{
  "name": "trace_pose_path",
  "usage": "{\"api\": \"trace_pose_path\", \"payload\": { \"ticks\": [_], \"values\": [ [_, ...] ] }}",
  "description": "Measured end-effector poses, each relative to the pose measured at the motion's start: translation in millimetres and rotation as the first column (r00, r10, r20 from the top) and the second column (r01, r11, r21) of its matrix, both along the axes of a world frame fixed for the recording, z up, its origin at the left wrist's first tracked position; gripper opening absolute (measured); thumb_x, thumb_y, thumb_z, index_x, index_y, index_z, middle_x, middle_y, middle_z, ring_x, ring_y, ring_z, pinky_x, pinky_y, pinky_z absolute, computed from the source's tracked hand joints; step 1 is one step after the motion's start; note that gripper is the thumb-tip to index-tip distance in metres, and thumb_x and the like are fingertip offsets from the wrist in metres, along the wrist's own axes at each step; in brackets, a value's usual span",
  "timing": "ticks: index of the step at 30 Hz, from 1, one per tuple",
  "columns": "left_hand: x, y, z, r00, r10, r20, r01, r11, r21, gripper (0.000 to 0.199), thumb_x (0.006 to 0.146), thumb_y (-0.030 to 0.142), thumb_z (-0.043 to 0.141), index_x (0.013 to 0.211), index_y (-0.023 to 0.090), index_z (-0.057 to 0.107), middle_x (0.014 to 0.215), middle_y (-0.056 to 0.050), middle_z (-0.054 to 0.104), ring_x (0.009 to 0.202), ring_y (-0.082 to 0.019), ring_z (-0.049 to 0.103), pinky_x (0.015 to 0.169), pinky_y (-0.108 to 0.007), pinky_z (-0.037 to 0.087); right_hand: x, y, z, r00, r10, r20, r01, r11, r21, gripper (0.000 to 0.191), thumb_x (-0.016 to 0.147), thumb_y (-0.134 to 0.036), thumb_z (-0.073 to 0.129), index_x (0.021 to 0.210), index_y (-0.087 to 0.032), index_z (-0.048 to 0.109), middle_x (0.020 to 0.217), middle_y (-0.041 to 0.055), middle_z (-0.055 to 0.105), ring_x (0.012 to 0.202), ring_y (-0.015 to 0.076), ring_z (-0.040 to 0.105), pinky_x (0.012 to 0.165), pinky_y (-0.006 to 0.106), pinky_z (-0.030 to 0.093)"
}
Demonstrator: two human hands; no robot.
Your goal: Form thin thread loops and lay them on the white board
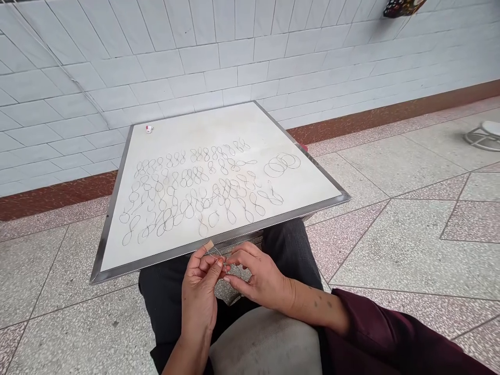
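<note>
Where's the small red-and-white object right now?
Head view, upper left: the small red-and-white object sits on the white, metal-edged table, just inside its far left corner, near the white tiled wall.

- Wire (217, 251) near the table's (219, 122) front edge: partly covered by the left hand (201, 286), too thin to trace
- Right hand (265, 276), before the table: grip on the wire unclear
- Small red-and-white thing (149, 129) at the table's far left corner: too small to tell
- Red thing (304, 148) behind the table's right edge: mostly hidden
- Legs (289, 245): partly hidden beneath the table
- Stool (490, 128), well right of the table, and patterned thing (403, 7), above its right: cut off
</note>
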State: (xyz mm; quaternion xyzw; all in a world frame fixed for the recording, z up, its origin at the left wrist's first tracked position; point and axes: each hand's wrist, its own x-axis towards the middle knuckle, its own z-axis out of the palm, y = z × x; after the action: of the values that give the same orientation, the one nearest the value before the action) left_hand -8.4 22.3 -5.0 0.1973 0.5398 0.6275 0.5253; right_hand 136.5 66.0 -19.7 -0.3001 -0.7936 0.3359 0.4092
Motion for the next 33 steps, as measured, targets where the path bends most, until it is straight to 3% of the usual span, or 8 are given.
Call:
{"api": "trace_pose_path", "payload": {
  "ticks": [5,10,18,21,26,29,33],
  "values": [
    [0,-3,1.1,1.000,-0.023,0.000,0.023,1.000,0.003,0.054,0.070,0.027,0.083,0.118,0.020,0.060,0.075,0.001,0.068,0.069,-0.014,0.062,0.064,-0.025,0.047,2,-1,1.6,1.000,0.017,0.018,-0.017,1.000,-0.003,0.010,0.087,-0.020,0.065,0.096,-0.022,0.062,0.091,0.0040,0.063,0.085,0.0187,0.058,0.076,0.032,0.051],
    [0,-5,2.2,0.998,-0.051,-0.031,0.052,0.998,0.018,0.051,0.072,0.026,0.082,0.117,0.019,0.060,0.075,0.001,0.068,0.069,-0.014,0.062,0.065,-0.025,0.047,3,-1,-1.1,0.999,0.010,0.049,-0.010,1.000,0.000,0.008,0.089,-0.027,0.066,0.092,-0.022,0.061,0.087,0.0035,0.062,0.083,0.0188,0.058,0.074,0.032,0.051],
    [3,-7,8.1,0.996,-0.076,-0.049,0.078,0.996,0.035,0.048,0.075,0.025,0.080,0.118,0.019,0.059,0.076,0.002,0.069,0.071,-0.014,0.063,0.070,-0.025,0.048,4,-2,-3.4,0.996,-0.012,0.091,-0.003,0.987,0.160,0.014,0.094,-0.035,0.064,0.091,-0.021,0.062,0.089,0.0044,0.064,0.082,0.0181,0.059,0.072,0.031,0.053],
    [3,-8,10.4,0.996,-0.084,-0.027,0.084,0.996,0.027,0.048,0.077,0.025,0.079,0.120,0.020,0.058,0.077,0.002,0.069,0.072,-0.014,0.063,0.071,-0.025,0.048,4,-3,-3.3,0.996,-0.026,0.088,0.011,0.986,0.164,0.015,0.094,-0.035,0.065,0.099,-0.021,0.062,0.094,0.0051,0.064,0.084,0.0187,0.061,0.072,0.031,0.054],
    [4,-9,12.1,0.995,-0.102,-0.004,0.102,0.995,0.016,0.048,0.075,0.025,0.080,0.118,0.020,0.061,0.077,0.002,0.069,0.071,-0.014,0.063,0.072,-0.026,0.049,4,-2,-4.1,1.000,-0.024,0.011,0.023,0.998,0.051,0.048,0.085,-0.038,0.075,0.124,-0.022,0.054,0.107,0.0076,0.063,0.089,0.0193,0.063,0.074,0.032,0.058],
    [5,-9,11.9,0.993,-0.116,-0.014,0.116,0.993,0.020,0.046,0.073,0.025,0.080,0.116,0.020,0.062,0.075,0.002,0.067,0.069,-0.013,0.063,0.070,-0.026,0.050,3,-2,-5.5,1.000,0.018,-0.017,-0.016,0.997,0.074,0.047,0.085,-0.034,0.075,0.125,-0.023,0.056,0.110,0.0079,0.064,0.098,0.0208,0.063,0.084,0.034,0.057],
    [5,-9,12.5,0.992,-0.128,-0.012,0.128,0.992,0.015,0.045,0.073,0.024,0.080,0.115,0.020,0.063,0.073,0.003,0.067,0.068,-0.013,0.063,0.070,-0.025,0.049,3,-1,-7.5,0.999,0.011,-0.037,-0.007,0.994,0.112,0.040,0.086,-0.034,0.074,0.121,-0.023,0.059,0.105,0.0076,0.065,0.094,0.0205,0.063,0.082,0.034,0.056]
  ]
}}
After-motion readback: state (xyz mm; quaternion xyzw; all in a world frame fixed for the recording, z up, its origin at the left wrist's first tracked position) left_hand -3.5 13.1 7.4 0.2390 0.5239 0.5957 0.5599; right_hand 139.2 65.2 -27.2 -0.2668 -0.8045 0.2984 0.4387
